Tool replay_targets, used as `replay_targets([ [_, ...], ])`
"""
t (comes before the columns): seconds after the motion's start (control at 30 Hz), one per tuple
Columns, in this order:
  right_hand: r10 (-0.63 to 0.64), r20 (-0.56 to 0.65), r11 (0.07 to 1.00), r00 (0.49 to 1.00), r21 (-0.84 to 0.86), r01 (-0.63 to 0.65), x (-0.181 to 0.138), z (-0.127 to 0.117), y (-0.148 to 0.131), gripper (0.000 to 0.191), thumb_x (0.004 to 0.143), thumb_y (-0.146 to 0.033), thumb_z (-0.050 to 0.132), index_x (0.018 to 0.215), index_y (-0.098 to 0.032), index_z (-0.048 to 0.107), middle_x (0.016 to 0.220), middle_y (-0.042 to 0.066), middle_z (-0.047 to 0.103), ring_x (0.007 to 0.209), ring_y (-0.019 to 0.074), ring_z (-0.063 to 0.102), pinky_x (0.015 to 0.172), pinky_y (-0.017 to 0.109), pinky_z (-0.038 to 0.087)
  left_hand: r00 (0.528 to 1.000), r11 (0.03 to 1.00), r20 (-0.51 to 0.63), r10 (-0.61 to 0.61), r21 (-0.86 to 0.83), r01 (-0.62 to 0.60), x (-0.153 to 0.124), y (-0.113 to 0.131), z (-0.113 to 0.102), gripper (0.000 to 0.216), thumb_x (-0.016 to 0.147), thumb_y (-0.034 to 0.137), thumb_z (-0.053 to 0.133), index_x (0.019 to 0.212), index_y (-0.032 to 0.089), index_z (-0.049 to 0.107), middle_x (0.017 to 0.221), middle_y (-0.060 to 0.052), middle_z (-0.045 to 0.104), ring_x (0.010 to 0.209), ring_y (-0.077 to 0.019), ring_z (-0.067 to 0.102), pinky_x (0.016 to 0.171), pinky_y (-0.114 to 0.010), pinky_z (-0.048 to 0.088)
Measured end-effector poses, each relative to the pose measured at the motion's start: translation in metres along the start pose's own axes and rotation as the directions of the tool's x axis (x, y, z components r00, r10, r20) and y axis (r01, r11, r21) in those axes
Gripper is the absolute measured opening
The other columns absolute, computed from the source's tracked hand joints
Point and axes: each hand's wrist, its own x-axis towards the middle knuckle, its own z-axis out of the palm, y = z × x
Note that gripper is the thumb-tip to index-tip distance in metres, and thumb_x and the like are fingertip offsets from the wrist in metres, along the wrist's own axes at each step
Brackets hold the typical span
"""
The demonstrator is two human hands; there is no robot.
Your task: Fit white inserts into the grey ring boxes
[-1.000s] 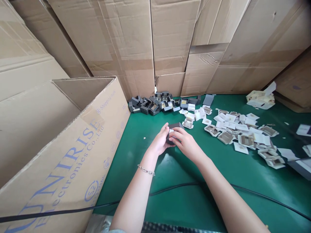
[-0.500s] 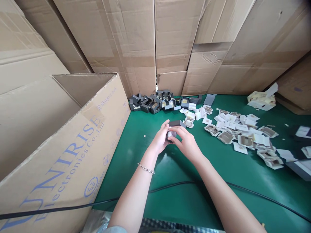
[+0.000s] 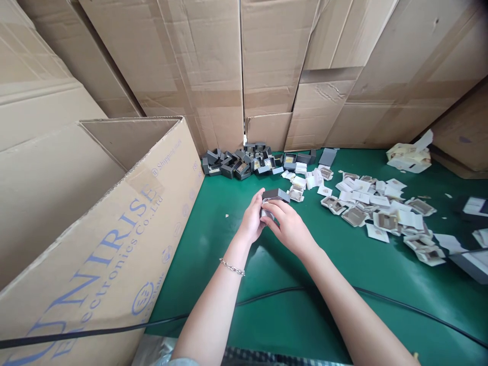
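Observation:
A small dark grey box [image 3: 276,194] with a pale inside is held up over the green tabletop, its lid tilted away from me. My left hand [image 3: 252,216] grips the box from its left side, thumb along the edge. My right hand [image 3: 285,222] is on the right, with bent fingers pressed at the box's pale opening. Whether those fingers pinch the white insert or only touch it is hidden. Just beyond the hands lies a white insert [image 3: 296,192].
Several dark open boxes [image 3: 242,165] are heaped at the back. White cards and trays [image 3: 375,201] lie scattered at right. A large carton [image 3: 152,193] stands at left. A black cable [image 3: 274,291] crosses the green table [image 3: 213,239]. A tissue pack [image 3: 409,156] sits back right.
The box has shifted slightly and its lid tilts a little differently. My right fingers have moved slightly left at its opening. The left hand keeps its grip.

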Motion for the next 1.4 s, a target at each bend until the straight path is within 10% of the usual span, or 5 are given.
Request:
replay_targets([
  [0.57,0.055,-0.108,0.975,0.993,-0.209,-0.077,-0.011,0.014,-0.016,0.038,0.092,-0.024,0.038,0.128,-0.02,0.048,0.123,0.014,0.051,0.117,0.0291,0.045,0.103,0.056,0.025,0.994,0.987,0.036,0.106,-0.126,-0.101,-0.01,0.003,0.017,0.047,0.084,0.048,0.049,0.123,0.021,0.05,0.102,-0.007,0.066,0.096,-0.019,0.062,0.086,-0.032,0.048],
  [0.8,0.107,-0.156,0.955,0.982,0.29,-0.058,-0.013,0.016,-0.014,0.043,0.087,-0.017,0.04,0.13,-0.021,0.039,0.128,0.011,0.05,0.12,0.0228,0.045,0.098,0.043,0.041,0.993,0.991,0.081,0.083,-0.116,-0.074,-0.012,0.006,0.013,0.045,0.074,0.043,0.065,0.108,0.016,0.055,0.099,-0.01,0.066,0.093,-0.0216,0.063,0.076,-0.031,0.05],
  [0.93,0.502,-0.349,0.773,0.791,0.592,-0.229,-0.015,0.011,-0.007,0.022,0.086,-0.027,0.047,0.107,-0.022,0.05,0.112,0.008,0.057,0.106,0.0199,0.055,0.09,0.037,0.047,0.996,0.998,0.082,0.026,-0.062,-0.021,-0.013,0.008,0.016,0.043,0.072,0.031,0.069,0.111,0.02,0.055,0.101,-0.007,0.065,0.091,-0.0196,0.062,0.07,-0.028,0.049],
  [1.2,0.604,0.234,0.303,0.762,0.817,-0.491,-0.003,-0.001,0.003,0.036,0.079,-0.048,0.054,0.097,-0.017,0.058,0.093,0.008,0.065,0.085,0.022,0.061,0.069,0.033,0.052,0.994,0.993,0.052,0.096,0.069,-0.1,-0.011,-0.001,0.021,0.031,0.071,0.03,0.068,0.098,0.017,0.06,0.093,-0.005,0.064,0.083,-0.0159,0.059,0.069,-0.026,0.046],
  [1.4,0.677,0.107,0.432,0.728,0.743,-0.511,-0.006,-0.002,0.008,0.032,0.077,-0.044,0.057,0.094,-0.017,0.056,0.087,0.006,0.065,0.079,0.0203,0.062,0.071,0.033,0.051,0.991,0.989,0.021,0.13,0.075,-0.131,-0.008,-0.011,0.019,0.028,0.066,0.026,0.073,0.089,0.017,0.061,0.089,-0.004,0.064,0.084,-0.0163,0.059,0.074,-0.028,0.046],
])
